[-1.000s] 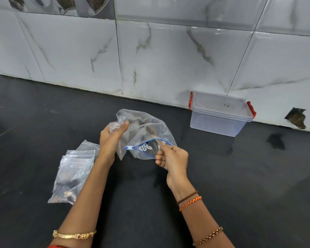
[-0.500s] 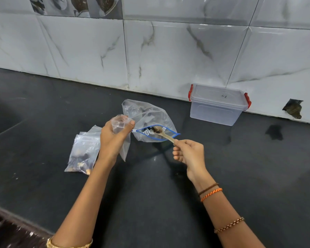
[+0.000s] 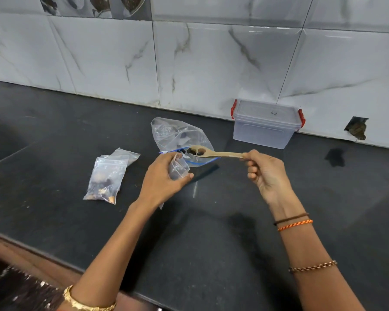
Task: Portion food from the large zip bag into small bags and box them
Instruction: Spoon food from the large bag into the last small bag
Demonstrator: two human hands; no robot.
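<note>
A dark polished stone counter [image 3: 211, 232] runs under a white marble-veined tiled wall [image 3: 211, 63]. Nearest, the left hand [image 3: 164, 176] curls its fingers round a small clear plastic bag [image 3: 177, 168], mouth up. The right hand [image 3: 265, 173] pinches the handle of a pale wooden spoon [image 3: 213, 153] carrying dark brown pieces [image 3: 195, 151], its bowl just above that bag. To the left lie filled small clear zip bags [image 3: 106, 178]. Behind the spoon sits the large clear blue-zippered bag [image 3: 177, 138]. Farthest, against the wall, stands a lidded translucent plastic box with red clips [image 3: 265, 126].
</note>
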